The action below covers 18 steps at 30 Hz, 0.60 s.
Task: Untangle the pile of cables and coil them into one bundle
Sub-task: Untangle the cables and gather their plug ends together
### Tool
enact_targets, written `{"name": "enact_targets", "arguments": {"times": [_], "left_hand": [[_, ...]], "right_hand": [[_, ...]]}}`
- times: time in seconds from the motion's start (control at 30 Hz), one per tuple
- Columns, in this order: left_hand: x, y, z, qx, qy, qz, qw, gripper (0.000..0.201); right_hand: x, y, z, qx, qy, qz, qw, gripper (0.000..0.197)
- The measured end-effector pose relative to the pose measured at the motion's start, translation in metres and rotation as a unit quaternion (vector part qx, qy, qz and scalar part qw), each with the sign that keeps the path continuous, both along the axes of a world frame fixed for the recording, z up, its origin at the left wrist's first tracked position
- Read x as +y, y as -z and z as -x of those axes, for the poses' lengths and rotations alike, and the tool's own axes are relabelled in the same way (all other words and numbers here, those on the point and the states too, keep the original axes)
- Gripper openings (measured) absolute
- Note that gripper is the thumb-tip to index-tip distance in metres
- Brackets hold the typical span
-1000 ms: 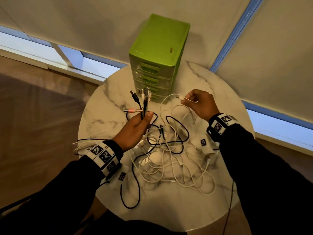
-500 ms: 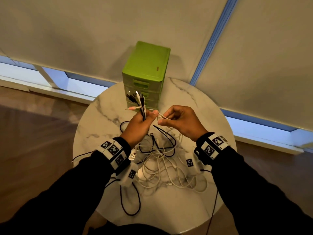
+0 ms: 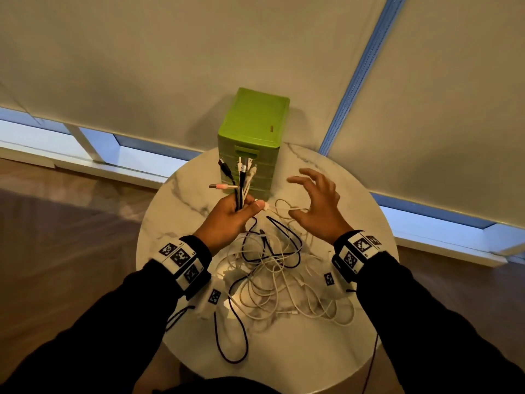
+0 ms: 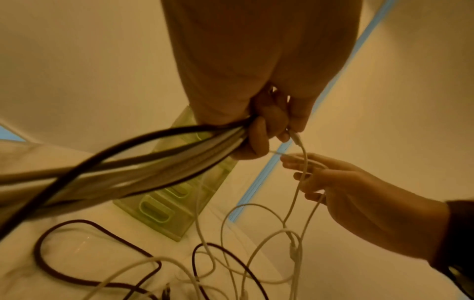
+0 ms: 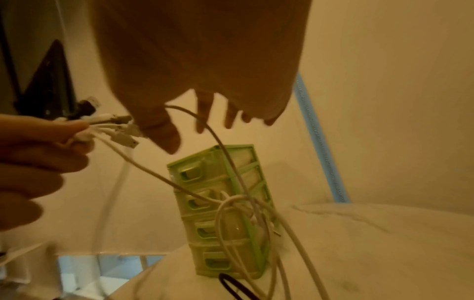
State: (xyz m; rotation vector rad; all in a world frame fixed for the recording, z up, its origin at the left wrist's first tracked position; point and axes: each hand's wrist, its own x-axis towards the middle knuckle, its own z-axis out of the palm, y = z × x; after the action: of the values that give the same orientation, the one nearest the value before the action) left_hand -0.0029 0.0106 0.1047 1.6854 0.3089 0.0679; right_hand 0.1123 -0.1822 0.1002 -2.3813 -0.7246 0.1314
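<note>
Cables [image 3: 272, 268] lay tangled at frame centre on the table [image 3: 355, 200] while the left hand [image 3: 230, 217] gripped their gathered plug ends [image 3: 241, 177] and the right hand [image 3: 315, 206] hovered open, so a hasty pull could probably have tightened the white loops into knots.

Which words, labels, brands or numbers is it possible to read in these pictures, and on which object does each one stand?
No text can be read as words or numbers.
Small orange-brown label on top of the green drawer box: too small to read.
Square black-and-white coded markers on the left wristband and the right wristband: patterns; the tiny characters beside them are too small to read.
</note>
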Motion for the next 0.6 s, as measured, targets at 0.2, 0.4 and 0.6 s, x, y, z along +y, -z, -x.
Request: {"name": "enact_targets", "arguments": {"times": [0.2, 0.4, 0.6], "left_hand": [[0.024, -0.01, 0.006, -0.015, -0.007, 0.003, 1.0, 0.026], [0.033, -0.017, 0.016, -0.029, 0.043, -0.086, 0.995, 0.029], [0.039, -0.021, 0.029, -0.037, 0.03, -0.043, 0.998, 0.028]], "right_hand": [[0.017, -0.001, 0.032, -0.123, -0.134, 0.089, 0.979, 0.071], [0.037, -0.001, 0.057, -0.234, -0.107, -0.022, 0.966, 0.019], [0.045, 0.007, 0.064, -0.056, -0.172, 0.01, 0.983, 0.026]]}}
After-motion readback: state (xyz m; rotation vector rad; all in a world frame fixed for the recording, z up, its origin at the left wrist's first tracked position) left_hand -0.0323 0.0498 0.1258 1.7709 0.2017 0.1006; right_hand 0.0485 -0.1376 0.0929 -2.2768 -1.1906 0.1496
